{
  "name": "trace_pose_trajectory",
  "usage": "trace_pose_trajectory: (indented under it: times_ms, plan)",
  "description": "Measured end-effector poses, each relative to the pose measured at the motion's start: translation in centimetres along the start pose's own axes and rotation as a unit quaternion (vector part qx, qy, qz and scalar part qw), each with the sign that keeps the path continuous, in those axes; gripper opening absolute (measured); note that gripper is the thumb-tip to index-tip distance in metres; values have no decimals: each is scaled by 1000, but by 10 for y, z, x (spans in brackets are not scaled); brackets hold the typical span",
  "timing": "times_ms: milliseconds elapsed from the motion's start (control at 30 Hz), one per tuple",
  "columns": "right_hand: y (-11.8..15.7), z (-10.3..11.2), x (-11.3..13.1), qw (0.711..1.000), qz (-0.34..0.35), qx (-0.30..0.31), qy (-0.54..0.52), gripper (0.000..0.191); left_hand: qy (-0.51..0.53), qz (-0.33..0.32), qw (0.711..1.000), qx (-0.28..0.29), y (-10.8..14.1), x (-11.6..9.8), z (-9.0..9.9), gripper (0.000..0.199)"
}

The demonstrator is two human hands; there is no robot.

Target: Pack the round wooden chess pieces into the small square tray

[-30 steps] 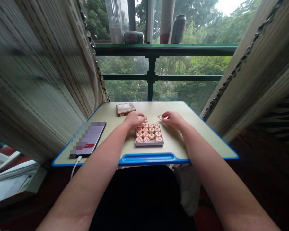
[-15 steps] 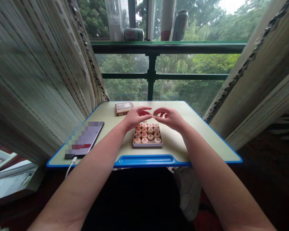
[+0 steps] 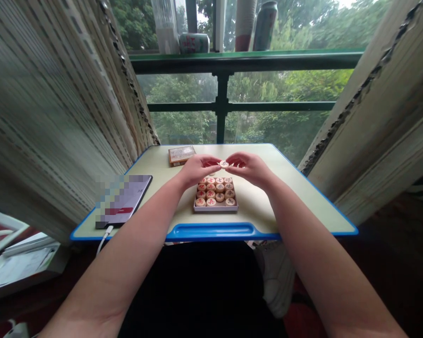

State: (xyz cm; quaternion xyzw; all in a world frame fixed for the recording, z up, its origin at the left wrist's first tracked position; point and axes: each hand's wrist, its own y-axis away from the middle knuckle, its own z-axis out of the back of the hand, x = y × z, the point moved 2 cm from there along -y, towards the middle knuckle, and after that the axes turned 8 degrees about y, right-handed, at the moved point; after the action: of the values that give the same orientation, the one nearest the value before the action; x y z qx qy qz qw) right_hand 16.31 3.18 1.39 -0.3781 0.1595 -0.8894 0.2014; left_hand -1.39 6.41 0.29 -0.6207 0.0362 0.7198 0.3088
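A round wooden xiangqi piece with a black character (image 3: 224,164) is held up above the table, its marked face toward me. My right hand (image 3: 245,165) pinches it from the right, between thumb and fingers. From the other side the fingertips of my left hand (image 3: 199,168) close on its left edge. Just below and nearer to me lies a shallow open box (image 3: 215,209) with rows of xiangqi pieces, red-marked ones on the left (image 3: 210,194), black-marked on the right (image 3: 229,193). One slot in its front row holds no piece. Behind the box, another piece (image 3: 212,173) shows partly beneath my hands.
A flat brown box (image 3: 181,155) lies at the table's back left. On the left a tablet (image 3: 127,199) with a white cable (image 3: 105,237) rests near the edge. The small table (image 3: 289,202) has a blue rim and front groove (image 3: 213,231). Cans stand beyond the railing (image 3: 246,61).
The piece has shifted slightly left and turned, its character now facing me more squarely. Both hands stay above the box, closed around it. My view has tipped slightly downward.
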Motion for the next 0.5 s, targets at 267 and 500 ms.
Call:
trace_pose_trajectory:
  times_ms: [267, 500]
  plan:
    - [4, 4, 6, 994, -26, 85, 60, 25, -108, 19, 992, 58, 5, -8, 2, 42]
    - [11, 3, 15, 971, -49, 215, 91, 31, -150, 85, 973, 151, 10, -12, 6, 41]
